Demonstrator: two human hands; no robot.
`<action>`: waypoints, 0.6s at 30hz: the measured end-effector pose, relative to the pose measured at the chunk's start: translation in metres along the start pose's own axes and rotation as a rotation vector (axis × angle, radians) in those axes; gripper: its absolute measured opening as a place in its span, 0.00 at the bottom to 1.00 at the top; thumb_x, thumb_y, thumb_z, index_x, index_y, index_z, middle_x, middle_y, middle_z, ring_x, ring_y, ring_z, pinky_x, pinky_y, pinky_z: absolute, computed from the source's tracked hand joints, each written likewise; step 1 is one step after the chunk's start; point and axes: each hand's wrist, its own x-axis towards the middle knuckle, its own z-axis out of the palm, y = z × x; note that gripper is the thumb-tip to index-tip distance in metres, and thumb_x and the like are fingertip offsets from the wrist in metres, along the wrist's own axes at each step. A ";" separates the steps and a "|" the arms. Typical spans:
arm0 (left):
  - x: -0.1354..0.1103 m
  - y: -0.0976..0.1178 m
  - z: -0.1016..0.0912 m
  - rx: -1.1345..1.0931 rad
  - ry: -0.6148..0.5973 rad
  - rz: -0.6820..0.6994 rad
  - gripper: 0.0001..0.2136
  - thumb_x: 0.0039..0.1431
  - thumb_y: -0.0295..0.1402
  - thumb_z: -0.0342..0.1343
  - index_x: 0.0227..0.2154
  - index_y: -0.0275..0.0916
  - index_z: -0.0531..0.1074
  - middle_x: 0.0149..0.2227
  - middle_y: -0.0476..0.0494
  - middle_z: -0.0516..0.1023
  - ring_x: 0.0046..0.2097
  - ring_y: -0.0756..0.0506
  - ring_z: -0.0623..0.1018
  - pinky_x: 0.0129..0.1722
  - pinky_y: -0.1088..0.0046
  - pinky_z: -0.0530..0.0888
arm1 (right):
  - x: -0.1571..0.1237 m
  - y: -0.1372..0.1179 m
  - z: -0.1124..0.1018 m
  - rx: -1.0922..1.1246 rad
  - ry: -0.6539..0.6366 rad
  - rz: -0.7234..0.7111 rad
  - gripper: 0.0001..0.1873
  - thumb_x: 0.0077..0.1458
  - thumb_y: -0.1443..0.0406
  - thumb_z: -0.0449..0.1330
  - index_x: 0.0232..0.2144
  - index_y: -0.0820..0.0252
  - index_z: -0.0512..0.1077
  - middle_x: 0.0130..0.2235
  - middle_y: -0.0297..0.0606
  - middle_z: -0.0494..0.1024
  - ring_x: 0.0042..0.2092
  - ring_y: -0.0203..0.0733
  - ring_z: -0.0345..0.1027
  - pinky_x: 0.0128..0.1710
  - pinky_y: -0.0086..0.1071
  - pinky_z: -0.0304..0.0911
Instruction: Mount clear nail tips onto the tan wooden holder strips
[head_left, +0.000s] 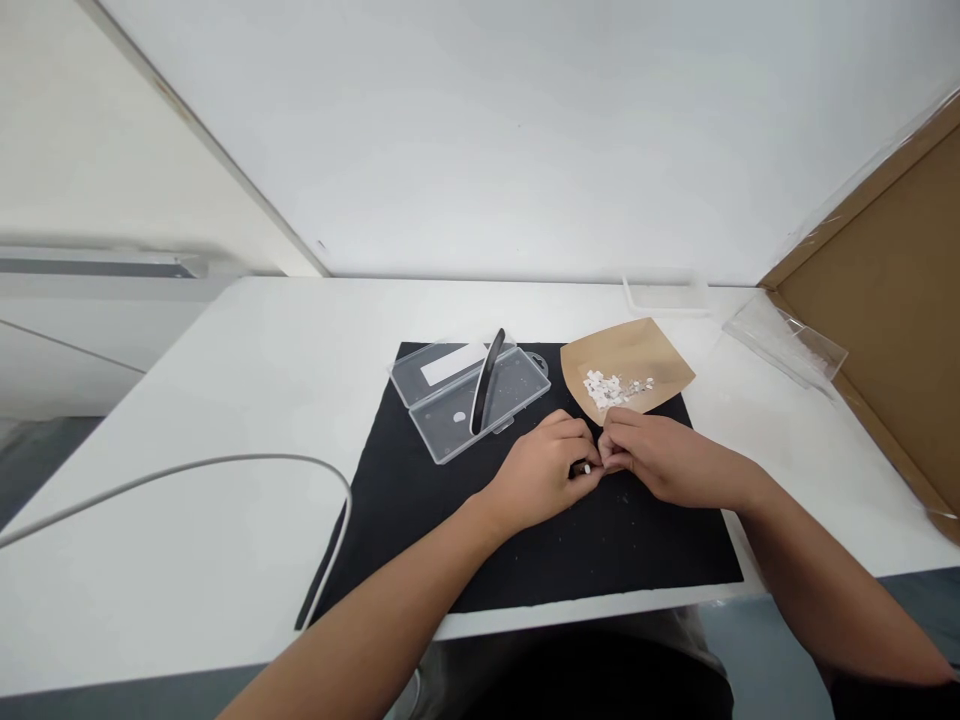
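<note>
Small white piece [587, 469]: only one end is showing; the remainder is hiding inside the left hand [547, 465]. Right hand [664, 458]: fingertips are turning inward, concealing their grip. White bits [602, 388]: are lying on the paper tray [637, 345], too small for identification. Cable [247, 457]: is passing beyond the left edge. Cardboard box [885, 260]: is extending past the right.

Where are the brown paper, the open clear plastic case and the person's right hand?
Brown paper [637, 348]: head view, bare upper part.
Clear plastic case [435, 427]: head view, floor of the tray half, near its left end.
Right hand [664, 459]: head view, back of the hand.
</note>
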 end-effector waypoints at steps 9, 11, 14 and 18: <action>0.000 0.000 0.000 -0.017 0.003 -0.007 0.06 0.67 0.29 0.64 0.32 0.39 0.80 0.35 0.45 0.79 0.42 0.44 0.73 0.44 0.68 0.72 | -0.001 0.000 0.002 0.007 0.009 0.004 0.08 0.73 0.69 0.53 0.41 0.56 0.70 0.44 0.38 0.71 0.40 0.41 0.68 0.40 0.36 0.63; 0.000 0.000 0.000 -0.017 0.008 -0.006 0.06 0.67 0.29 0.64 0.32 0.39 0.80 0.35 0.45 0.79 0.42 0.44 0.72 0.44 0.68 0.72 | 0.000 0.000 0.002 0.009 0.016 0.002 0.08 0.73 0.69 0.53 0.41 0.56 0.71 0.44 0.38 0.72 0.40 0.41 0.68 0.40 0.36 0.63; 0.001 0.001 0.000 -0.016 0.003 -0.007 0.06 0.67 0.29 0.64 0.32 0.39 0.81 0.35 0.45 0.79 0.42 0.44 0.72 0.45 0.68 0.72 | 0.000 0.000 0.002 0.007 0.030 -0.005 0.08 0.72 0.70 0.53 0.41 0.56 0.71 0.44 0.38 0.72 0.39 0.41 0.68 0.40 0.36 0.64; 0.001 0.001 -0.001 -0.008 0.003 -0.008 0.06 0.67 0.29 0.64 0.32 0.40 0.81 0.35 0.45 0.79 0.42 0.44 0.72 0.45 0.68 0.72 | 0.001 0.000 0.003 -0.012 0.025 -0.003 0.08 0.73 0.70 0.53 0.41 0.56 0.71 0.44 0.38 0.72 0.40 0.41 0.68 0.40 0.36 0.64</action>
